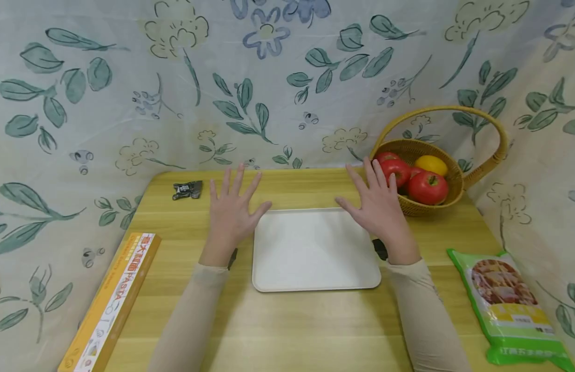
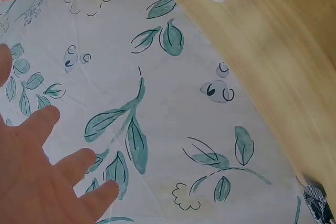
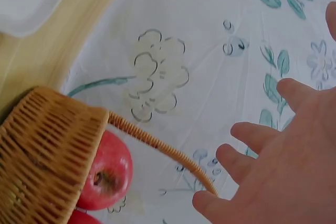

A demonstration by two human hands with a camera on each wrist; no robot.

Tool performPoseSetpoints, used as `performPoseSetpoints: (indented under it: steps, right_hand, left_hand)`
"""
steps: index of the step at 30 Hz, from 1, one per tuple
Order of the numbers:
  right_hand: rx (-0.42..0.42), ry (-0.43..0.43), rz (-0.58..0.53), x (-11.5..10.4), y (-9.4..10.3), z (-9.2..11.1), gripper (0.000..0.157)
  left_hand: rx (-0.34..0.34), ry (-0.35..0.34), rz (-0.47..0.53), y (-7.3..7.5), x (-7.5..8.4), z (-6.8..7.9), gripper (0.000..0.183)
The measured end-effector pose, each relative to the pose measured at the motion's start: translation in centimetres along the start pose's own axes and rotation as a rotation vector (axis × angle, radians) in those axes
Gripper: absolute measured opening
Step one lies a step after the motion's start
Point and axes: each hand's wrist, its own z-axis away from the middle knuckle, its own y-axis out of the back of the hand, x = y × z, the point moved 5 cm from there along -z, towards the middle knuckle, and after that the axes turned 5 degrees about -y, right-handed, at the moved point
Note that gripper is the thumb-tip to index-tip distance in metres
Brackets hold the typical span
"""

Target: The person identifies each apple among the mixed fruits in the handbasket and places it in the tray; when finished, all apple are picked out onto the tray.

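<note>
Both hands are raised with fingers spread, holding nothing. In the head view the left hand (image 1: 231,214) is over the left edge of a white rectangular tray (image 1: 315,250), its thumb overlapping the tray's corner. Over the tray's right side is the right hand (image 1: 378,206), its fingertips overlapping a wicker basket (image 1: 420,209) of red apples (image 1: 428,188) and a yellow fruit (image 1: 432,165). The left wrist view shows the left fingers (image 2: 76,163) against the floral cloth. In the right wrist view, the right fingers (image 3: 257,137) are near the basket's handle (image 3: 163,148).
A small black wrapped packet (image 1: 187,189) lies at the table's back left. Along the left edge lies an orange-and-white pasta box (image 1: 112,299). A green food bag (image 1: 511,310) is on the right. Floral cloth (image 1: 269,103) hangs behind the wooden table (image 1: 292,330).
</note>
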Motion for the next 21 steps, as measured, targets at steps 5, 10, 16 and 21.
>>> performPoseSetpoints:
  steps: [5, 10, 16, 21]
  right_hand:
    - [0.102, -0.011, -0.065, 1.6, 2.1, 0.1, 0.086]
    - [0.222, -0.066, -0.161, 4.0, 4.1, 0.4, 0.085]
    - [0.331, -0.160, -0.240, 7.2, 5.4, 1.0, 0.086]
    - [0.376, -0.194, -0.300, 9.9, 5.7, 1.4, 0.089]
  left_hand:
    - [0.025, 0.008, 0.021, 0.2, -0.6, 0.6, 0.078]
    - [0.020, 0.027, 0.068, -0.3, -1.2, 1.5, 0.077]
    - [-0.036, 0.068, 0.126, -1.3, -1.7, 2.6, 0.075]
    - [-0.126, 0.108, 0.198, -2.4, -1.9, 3.2, 0.072]
